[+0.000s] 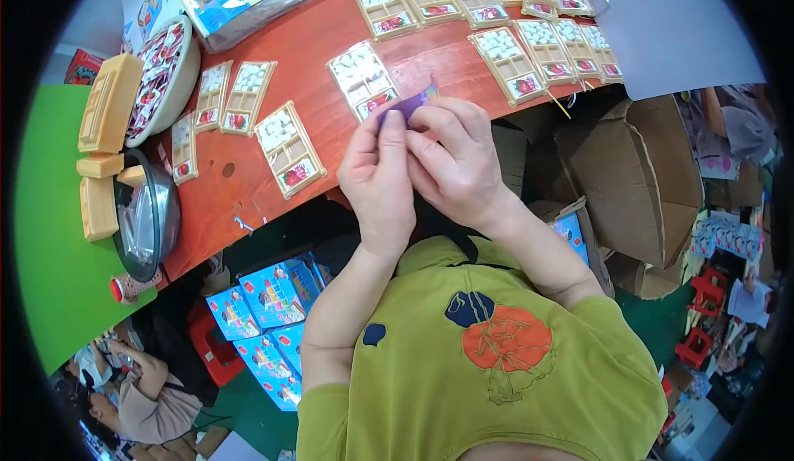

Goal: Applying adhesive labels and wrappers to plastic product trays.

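Both my hands meet at the front edge of the red table point(447, 52). A small purple packet point(411, 104) is pinched between them. My left hand point(379, 167) has its thumb pressed on the packet's near end. My right hand point(456, 153) grips the other side with bent fingers, partly hiding it. Just beyond my hands lies a cream compartment tray point(338, 83) with white pieces and a card with a red picture. Another such tray point(287, 162) rests to the left of my left hand, near the table edge.
More filled trays point(518, 66) stand in rows at the right and back. On the left are a white bowl point(189, 68) of small sachets, stacked yellow trays point(110, 105) and a dark-rimmed basin point(169, 213). Blue boxes point(273, 296) and an open cardboard box point(608, 171) lie below table height.
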`<state>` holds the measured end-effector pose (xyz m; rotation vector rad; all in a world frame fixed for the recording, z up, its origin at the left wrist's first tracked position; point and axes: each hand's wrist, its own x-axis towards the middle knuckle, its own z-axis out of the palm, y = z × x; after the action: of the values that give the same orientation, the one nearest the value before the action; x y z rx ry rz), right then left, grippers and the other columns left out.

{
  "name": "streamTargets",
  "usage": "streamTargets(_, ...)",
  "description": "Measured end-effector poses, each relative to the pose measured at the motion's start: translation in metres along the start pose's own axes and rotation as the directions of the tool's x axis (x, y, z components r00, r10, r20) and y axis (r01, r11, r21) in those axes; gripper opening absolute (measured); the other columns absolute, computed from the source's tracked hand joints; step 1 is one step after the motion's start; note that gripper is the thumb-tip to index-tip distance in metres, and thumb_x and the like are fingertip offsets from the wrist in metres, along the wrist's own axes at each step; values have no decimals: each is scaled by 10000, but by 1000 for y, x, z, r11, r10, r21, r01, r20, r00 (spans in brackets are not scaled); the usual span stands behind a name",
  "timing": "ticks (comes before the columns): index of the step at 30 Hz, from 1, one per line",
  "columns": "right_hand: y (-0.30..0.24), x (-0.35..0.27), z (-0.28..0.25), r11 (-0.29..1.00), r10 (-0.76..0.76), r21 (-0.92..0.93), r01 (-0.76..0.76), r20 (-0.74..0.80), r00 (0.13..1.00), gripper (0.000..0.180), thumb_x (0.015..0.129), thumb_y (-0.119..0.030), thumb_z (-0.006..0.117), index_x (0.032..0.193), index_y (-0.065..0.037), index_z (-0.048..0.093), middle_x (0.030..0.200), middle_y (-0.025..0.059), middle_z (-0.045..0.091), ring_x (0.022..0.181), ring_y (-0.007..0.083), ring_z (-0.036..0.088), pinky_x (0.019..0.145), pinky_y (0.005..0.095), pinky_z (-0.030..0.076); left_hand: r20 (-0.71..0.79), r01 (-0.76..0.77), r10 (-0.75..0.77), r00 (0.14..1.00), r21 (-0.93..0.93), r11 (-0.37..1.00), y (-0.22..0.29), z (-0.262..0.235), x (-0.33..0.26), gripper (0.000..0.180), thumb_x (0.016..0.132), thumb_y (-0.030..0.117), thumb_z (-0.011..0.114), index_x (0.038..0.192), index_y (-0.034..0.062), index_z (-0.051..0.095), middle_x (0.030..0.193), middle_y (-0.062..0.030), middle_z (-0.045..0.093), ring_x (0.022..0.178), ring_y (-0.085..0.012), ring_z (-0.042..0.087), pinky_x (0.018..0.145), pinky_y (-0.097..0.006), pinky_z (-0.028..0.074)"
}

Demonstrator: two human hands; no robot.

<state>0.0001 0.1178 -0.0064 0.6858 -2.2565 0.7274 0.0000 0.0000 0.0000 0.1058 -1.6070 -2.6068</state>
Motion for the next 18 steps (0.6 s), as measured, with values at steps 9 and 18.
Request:
streamTargets(9, 53, -24, -15, 335, 633, 615, -714, 414, 654, 494, 960, -205, 629, 1395, -58, 446, 1254, 110, 551, 1125, 163, 546, 941, 306, 446, -16, 172, -176, 984, -146, 974, 4, -55, 3, 193, 1011, 167, 560, 1048, -2, 645, 954, -85, 705, 822, -147, 663, 789, -309, 537)
streamTargets(18, 71, 9, 29, 211, 631, 672, -710, 461, 624, 450, 961, -147, 617, 1369, -55, 451, 950, 37, 661, 801, 57, 607, 714, 211, 482, -210, 244, -224, 952, 72, 967, -6, -73, 49, 185, 985, 135, 596, 1006, -27, 683, 870, -61, 679, 582, -91, 584, 500, -215, 480)
